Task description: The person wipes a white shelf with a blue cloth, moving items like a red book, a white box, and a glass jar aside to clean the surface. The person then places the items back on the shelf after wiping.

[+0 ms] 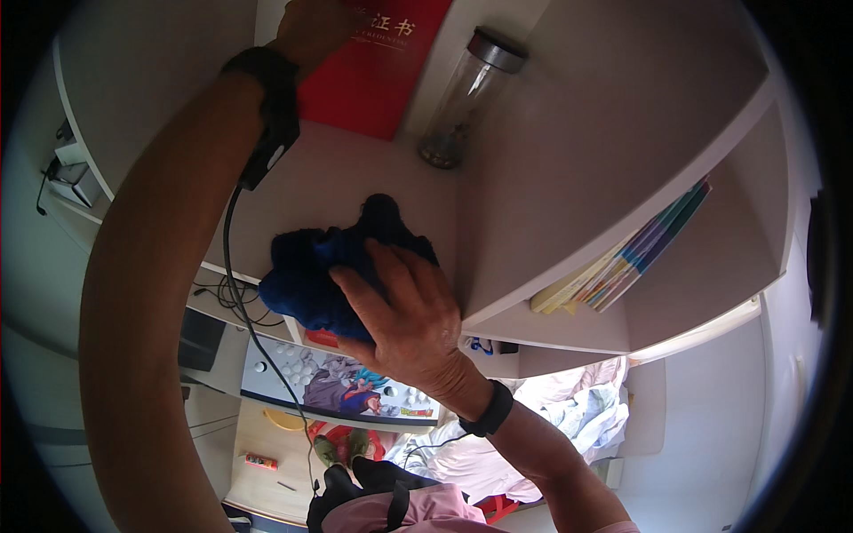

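A dark blue cloth (pixel 320 266) lies bunched on the pale shelf board (pixel 333 166), under my right hand (pixel 406 320), whose fingers are spread and bent over it. My left hand (pixel 313 30) reaches to the top of the view, over the upper part of a red certificate folder (pixel 373 80) with gold lettering; its fingers are in shadow and partly cut off, so its grip cannot be told. Right of the folder, a clear glass jar (pixel 463 106) with a silver and dark lid stands in the shelf corner, small dark bits at its bottom.
Thin books (pixel 620 260) lean in the compartment to the right. Coiled black cables (pixel 233 300) lie on a lower shelf at left. Below are an arcade-style control panel (pixel 340 380) with cartoon art and rumpled bedding (pixel 566 413). A cable (pixel 230 246) hangs from the left wrist device.
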{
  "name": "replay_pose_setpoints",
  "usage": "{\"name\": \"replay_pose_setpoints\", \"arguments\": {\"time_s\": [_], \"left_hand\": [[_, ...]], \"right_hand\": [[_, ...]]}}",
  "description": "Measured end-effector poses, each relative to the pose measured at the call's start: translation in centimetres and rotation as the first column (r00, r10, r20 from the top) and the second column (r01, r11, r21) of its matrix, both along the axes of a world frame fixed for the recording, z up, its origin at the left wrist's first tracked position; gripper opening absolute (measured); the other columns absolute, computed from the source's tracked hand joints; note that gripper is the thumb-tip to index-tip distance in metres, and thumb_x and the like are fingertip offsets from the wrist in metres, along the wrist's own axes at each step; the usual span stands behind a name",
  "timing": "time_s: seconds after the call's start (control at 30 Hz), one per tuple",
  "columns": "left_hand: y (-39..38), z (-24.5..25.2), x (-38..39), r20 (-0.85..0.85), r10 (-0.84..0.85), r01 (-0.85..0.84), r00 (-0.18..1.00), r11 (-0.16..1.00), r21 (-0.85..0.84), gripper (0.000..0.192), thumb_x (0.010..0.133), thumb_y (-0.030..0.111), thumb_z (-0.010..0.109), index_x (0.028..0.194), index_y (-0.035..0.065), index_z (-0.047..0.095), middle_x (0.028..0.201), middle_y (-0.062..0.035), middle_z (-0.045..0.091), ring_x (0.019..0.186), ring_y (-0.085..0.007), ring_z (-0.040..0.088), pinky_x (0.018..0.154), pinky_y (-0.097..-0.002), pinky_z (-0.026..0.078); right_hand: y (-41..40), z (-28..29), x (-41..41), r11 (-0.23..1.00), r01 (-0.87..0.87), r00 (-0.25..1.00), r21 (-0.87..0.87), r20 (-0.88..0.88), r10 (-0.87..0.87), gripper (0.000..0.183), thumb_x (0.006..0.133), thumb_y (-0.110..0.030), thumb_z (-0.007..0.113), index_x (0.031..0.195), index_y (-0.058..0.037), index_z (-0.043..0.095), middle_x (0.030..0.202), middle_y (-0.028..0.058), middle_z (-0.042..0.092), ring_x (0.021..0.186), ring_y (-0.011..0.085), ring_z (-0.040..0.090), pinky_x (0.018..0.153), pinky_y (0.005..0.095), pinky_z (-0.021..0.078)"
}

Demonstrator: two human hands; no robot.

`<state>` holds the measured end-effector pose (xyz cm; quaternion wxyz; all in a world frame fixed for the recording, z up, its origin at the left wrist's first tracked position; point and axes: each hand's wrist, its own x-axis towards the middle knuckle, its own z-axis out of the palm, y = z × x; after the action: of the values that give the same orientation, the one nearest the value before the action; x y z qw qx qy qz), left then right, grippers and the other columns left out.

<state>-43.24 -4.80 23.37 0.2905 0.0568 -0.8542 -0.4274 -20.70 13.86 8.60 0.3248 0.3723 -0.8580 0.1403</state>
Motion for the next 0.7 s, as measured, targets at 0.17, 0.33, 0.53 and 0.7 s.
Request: {"name": "replay_pose_setpoints", "arguments": {"time_s": [0.17, 0.33, 0.53, 0.7], "left_hand": [[-0.1, -2.0, -2.0, -0.191, -0.039, 0.011, 0.981, 0.989, -0.146, 0.061, 0.082, 0.020, 0.074, 0.120, -0.0071, 0.035, 0.092, -0.0313, 0.066, 0.085, -0.0450, 0.068, 0.068, -0.0502, 0.057], [1.0, -1.6, -1.7, -0.156, -0.022, -0.009, 0.988, 0.981, -0.196, 0.053, 0.084, 0.018, 0.069, 0.117, -0.0088, 0.037, 0.089, -0.0309, 0.067, 0.082, -0.0471, 0.068, 0.066, -0.0498, 0.058], [0.8, -1.1, 4.7, -0.273, -0.138, 0.101, 0.952, 0.984, -0.147, 0.047, 0.082, 0.018, 0.072, 0.112, -0.0085, 0.047, 0.091, -0.0307, 0.067, 0.083, -0.0475, 0.068, 0.069, -0.0489, 0.058], [-0.8, -3.7, 15.5, -0.252, -0.364, 0.024, 0.897, 0.608, -0.794, 0.033, 0.085, 0.020, 0.074, 0.103, -0.0046, 0.062, 0.099, -0.0202, 0.070, 0.094, -0.0316, 0.069, 0.084, -0.0385, 0.055]], "right_hand": [[0.0, 0.1, 0.0, 1.000, 0.007, 1.000, 0.013, 0.011, -0.007, 0.077, 0.059, -0.038, 0.085, 0.129, -0.0167, 0.059, 0.128, 0.0199, 0.055, 0.112, 0.0372, 0.056, 0.090, 0.0484, 0.0489], [-0.3, 0.4, 0.0, 1.000, 0.026, 0.999, -0.017, -0.031, -0.026, 0.073, 0.050, -0.031, 0.087, 0.118, -0.0176, 0.067, 0.123, 0.0173, 0.059, 0.104, 0.0352, 0.060, 0.087, 0.0451, 0.0532], [0.0, -0.1, -0.1, 1.000, 0.025, 0.999, 0.007, -0.036, -0.024, 0.068, 0.057, -0.038, 0.083, 0.119, -0.0171, 0.067, 0.123, 0.0174, 0.060, 0.104, 0.0360, 0.060, 0.089, 0.0473, 0.0515], [0.0, -0.9, -0.2, 0.999, 0.046, 0.995, 0.023, -0.090, -0.044, 0.063, 0.063, -0.032, 0.077, 0.123, -0.0158, 0.066, 0.130, 0.0171, 0.059, 0.111, 0.0384, 0.058, 0.093, 0.0493, 0.0504]]}}
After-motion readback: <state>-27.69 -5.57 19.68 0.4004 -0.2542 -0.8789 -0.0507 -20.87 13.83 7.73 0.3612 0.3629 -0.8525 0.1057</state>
